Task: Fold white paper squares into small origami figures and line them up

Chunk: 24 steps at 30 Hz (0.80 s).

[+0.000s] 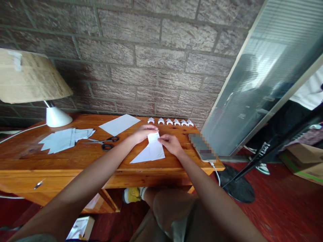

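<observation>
A white sheet of paper (151,151) lies partly folded on the wooden desk (75,158). My left hand (142,131) rests on its top edge with the fingers pressed flat along the fold. My right hand (171,143) pinches the sheet's right side, fingers curled together on the paper. Behind my hands, near the wall, stands a row of several small folded white paper figures (170,121).
Black-handled scissors (106,143) lie left of the sheet, beside a pile of cut paper (63,138) and a flat blank sheet (119,124). A white lamp (54,116) stands at the back left. A phone (202,148) lies at the desk's right edge. A black stand base (237,186) sits on the floor.
</observation>
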Tool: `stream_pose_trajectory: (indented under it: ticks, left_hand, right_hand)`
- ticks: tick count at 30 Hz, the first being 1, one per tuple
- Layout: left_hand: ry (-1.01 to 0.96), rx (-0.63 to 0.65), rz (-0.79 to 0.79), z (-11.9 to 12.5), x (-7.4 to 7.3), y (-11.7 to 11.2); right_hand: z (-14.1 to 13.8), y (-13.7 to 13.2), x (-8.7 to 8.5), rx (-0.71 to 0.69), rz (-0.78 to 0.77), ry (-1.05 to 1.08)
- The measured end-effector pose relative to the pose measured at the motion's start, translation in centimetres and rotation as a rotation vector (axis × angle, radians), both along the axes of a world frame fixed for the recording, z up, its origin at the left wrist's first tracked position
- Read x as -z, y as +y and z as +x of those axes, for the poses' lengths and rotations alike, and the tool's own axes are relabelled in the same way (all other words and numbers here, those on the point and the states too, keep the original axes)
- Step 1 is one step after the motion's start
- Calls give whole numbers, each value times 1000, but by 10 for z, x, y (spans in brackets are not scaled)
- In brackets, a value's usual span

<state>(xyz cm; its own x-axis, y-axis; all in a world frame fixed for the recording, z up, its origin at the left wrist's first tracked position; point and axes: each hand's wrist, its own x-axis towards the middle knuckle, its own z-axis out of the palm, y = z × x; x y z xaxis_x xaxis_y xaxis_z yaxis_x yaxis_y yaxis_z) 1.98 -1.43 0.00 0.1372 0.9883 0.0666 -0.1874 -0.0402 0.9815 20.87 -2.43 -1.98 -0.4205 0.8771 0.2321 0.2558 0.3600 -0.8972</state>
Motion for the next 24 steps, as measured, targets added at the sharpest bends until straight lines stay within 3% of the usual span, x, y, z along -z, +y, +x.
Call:
stream_pose_trajectory:
  ticks: [6,16,24]
  left_hand:
    - [-41,-41,12,0,1,6]
    - [-258,-319,75,-14,-8,14]
    - [-312,-323,85,-12,-8,15]
  right_hand:
    - [1,-1,-2,31,-27,13]
    - [1,0,-6,-54,-100,58]
    - [1,-2,-7,-34,-136,55]
